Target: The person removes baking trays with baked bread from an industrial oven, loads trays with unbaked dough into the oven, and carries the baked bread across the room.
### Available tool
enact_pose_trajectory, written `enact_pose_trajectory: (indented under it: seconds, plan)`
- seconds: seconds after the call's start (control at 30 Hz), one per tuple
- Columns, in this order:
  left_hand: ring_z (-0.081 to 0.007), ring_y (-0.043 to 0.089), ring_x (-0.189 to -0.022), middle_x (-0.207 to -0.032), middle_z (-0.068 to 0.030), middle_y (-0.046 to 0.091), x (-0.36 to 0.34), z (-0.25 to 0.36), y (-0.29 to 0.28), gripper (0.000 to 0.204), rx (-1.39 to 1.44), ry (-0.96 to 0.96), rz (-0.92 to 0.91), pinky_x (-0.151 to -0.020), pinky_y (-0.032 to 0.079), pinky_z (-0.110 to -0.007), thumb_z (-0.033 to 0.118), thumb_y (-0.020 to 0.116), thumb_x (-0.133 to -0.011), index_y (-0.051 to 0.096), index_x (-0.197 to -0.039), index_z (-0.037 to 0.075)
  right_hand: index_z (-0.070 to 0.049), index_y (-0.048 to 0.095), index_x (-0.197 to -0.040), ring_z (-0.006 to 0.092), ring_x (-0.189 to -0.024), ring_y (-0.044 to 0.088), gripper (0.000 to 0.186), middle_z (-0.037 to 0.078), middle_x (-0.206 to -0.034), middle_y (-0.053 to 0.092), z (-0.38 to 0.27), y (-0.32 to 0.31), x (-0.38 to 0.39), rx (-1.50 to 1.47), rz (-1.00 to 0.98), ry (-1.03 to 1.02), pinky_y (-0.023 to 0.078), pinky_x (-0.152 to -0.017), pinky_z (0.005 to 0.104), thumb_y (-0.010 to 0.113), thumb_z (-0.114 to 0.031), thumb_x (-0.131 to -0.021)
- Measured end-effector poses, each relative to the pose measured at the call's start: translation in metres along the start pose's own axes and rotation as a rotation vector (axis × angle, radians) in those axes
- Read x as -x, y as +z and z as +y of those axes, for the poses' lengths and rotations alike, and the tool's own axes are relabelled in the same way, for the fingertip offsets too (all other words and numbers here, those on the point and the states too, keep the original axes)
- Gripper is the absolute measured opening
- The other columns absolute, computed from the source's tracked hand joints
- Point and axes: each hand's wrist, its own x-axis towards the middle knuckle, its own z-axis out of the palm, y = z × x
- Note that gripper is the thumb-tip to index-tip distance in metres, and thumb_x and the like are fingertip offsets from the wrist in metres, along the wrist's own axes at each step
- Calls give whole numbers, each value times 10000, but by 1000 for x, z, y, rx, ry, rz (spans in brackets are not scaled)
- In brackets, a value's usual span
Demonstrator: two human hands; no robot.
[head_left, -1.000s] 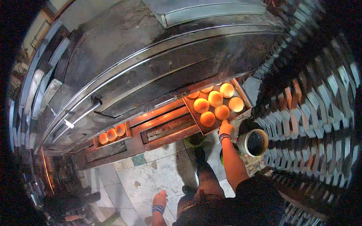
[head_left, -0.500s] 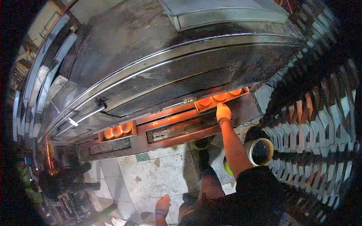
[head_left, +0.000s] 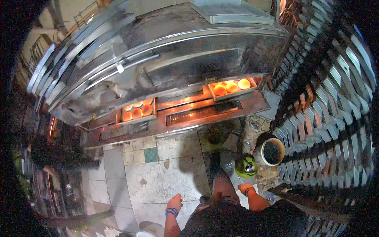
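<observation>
My left hand (head_left: 174,202), with a blue band at its wrist, hangs over the tiled floor, fingers curled and nothing seen in them. Low at my right side, my right hand (head_left: 245,188) is loosely closed and holds nothing visible, close to a green rounded container (head_left: 247,166). Both hands are away from the oven (head_left: 189,67). In its low opening, a metal tray (head_left: 213,97) on the right bears several round pieces of dough or buns (head_left: 232,87), glowing orange. Another tray (head_left: 155,112) on the left holds several similar rounds (head_left: 137,113).
A pale bucket (head_left: 272,151) with dark contents stands beyond my right hand. Stacked metal trays (head_left: 327,130) rise along the right side. On top of the oven lies a large shallow tray (head_left: 235,15). Light tiles (head_left: 146,181) cover the floor before the oven ledge (head_left: 158,135).
My right hand has left the right tray and drawn back to my side. The view has shifted, showing more of both trays. My left hand stays low over the floor.
</observation>
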Motion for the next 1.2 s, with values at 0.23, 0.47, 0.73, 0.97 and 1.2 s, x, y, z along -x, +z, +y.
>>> enact_pose_trajectory:
  seconds: [0.23, 0.47, 0.73, 0.97, 1.2]
  plan:
    - [-415, 689, -927, -971, -197, 705, 14, -260, 4, 233, -856, 460, 58, -767, 548, -507, 190, 633, -892, 531, -1059, 63, -55, 631, -1136, 414, -954, 685, 451, 262, -1096, 687, -44, 19, 120, -572, -175, 339, 535, -835, 509, 455, -409, -919]
    - [-427, 667, -980, -1110, -216, 678, 16, -387, 48, 347, -833, 132, -81, -836, 532, -540, 375, 552, -924, 600, -1079, 69, -38, 630, -924, 265, -663, 637, 388, 118, -789, 654, -35, -12, 61, -318, 90, 4, 507, -592, 446, 559, -416, -874]
    - [-298, 685, -882, -1079, -173, 681, 19, -239, 34, 369, 407, -10, -10, -710, 564, -455, 324, 550, -939, 556, -1165, 32, -55, 622, -837, 212, -603, 578, 358, 62, -740, 619, -98, -94, 19, -619, 84, 148, 455, -536, 395, 601, -412, -855]
    - [-312, 700, -916, -1056, -207, 701, -55, -191, 34, 312, 91, 45, -63, -747, 539, -468, 292, 466, -967, 574, -1134, 52, -71, 660, -1028, 332, -838, 694, 354, 186, -904, 707, -94, -145, 18, -116, 104, -129, 523, -727, 458, 525, -383, -930]
    - [-410, 686, -956, -1025, -235, 710, -83, -79, 22, 348, -568, 253, -106, -827, 519, -485, 359, 501, -942, 588, -1122, 75, -88, 635, -1125, 436, -976, 673, 315, 247, -1055, 693, -5, -146, -14, 231, 18, -184, 535, -843, 499, 479, -289, -939]
